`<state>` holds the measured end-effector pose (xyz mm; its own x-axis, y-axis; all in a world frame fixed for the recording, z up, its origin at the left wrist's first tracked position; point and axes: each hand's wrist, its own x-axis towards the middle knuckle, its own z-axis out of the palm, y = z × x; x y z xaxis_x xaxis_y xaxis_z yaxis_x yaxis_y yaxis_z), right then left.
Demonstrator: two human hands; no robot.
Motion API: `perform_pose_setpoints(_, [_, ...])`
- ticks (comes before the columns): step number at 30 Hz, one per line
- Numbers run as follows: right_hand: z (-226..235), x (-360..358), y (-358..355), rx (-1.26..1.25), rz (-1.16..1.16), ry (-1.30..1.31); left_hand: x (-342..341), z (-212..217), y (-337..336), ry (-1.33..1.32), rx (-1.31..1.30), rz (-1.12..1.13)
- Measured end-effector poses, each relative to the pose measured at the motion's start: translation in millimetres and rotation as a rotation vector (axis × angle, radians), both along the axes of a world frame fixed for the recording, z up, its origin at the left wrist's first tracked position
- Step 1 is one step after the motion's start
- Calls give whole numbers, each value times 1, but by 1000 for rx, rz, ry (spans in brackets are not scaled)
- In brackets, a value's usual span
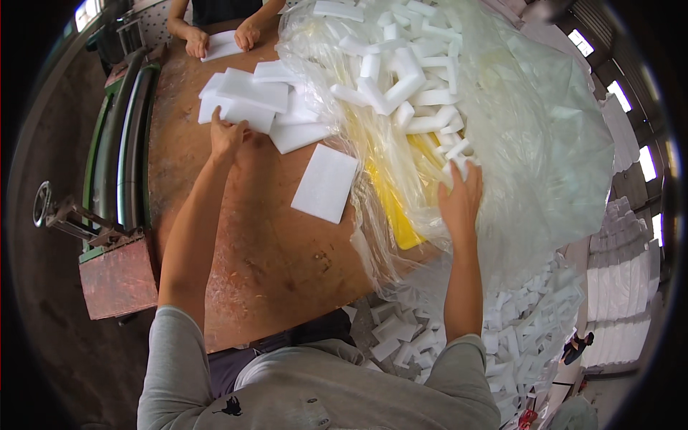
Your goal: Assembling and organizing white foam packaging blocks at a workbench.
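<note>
Left grip (pixel 228 136), nearer, touching white foam sheet (pixel 246 115), long axis roughly crosswise, just beyond on the surface (pixel 265 265); right grip (pixel 461 200) at foam block (pixel 461 167); either clenched, I cannot tell.

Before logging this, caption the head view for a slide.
Left hand at white foam sheets on a brown table; right hand at foam pieces amid clear plastic.

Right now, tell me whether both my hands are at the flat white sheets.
No, the left hand is at the flat white sheets, but the right hand is at the pile of small white pieces.
</note>
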<state>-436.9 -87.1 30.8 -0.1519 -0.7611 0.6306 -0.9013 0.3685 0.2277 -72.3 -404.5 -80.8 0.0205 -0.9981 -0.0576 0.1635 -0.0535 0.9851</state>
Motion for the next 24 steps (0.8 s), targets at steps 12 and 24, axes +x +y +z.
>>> perform_pose_setpoints(12, [-22,-130,-81,-154,-100,-588,173,45,175,-682,-10,-286])
perform_pose_setpoints(24, [47,-1,-39,-339,334,-445,200,41,329,-1275,-340,-80])
